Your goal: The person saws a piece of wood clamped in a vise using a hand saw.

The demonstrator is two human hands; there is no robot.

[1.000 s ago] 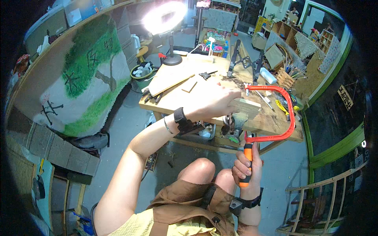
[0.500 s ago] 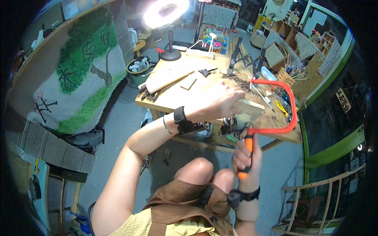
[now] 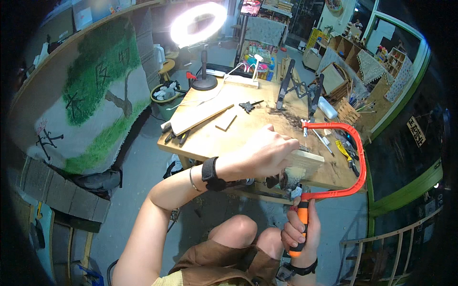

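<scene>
My right hand (image 3: 301, 229) is closed round the orange-and-black handle of a coping saw (image 3: 359, 157) with a red bow-shaped frame. The saw stands upright, handle down, its bow out to the right. Its thin blade is hard to make out beside a pale wooden piece (image 3: 312, 161) at the table's near edge. Over that wood's left end lies my left hand (image 3: 271, 151), fingers curled down and pressed on it; some fingertips are hidden. Beneath the wood is a clamp-like metal holder (image 3: 288, 178), partly covered by my hand.
On the wooden table (image 3: 205, 143) lie a long board (image 3: 202, 119), a small wood strip (image 3: 225, 122), pliers (image 3: 179, 137) and a yellow cutter (image 3: 342, 148). A lit ring lamp (image 3: 204, 83) and a black folding stand (image 3: 298, 88) rise at the back. My knees are below.
The view has tilted, so the table sits lower in the picture. My right hand and the saw handle have moved down, farther from the wood. My left hand stays on the wood.
</scene>
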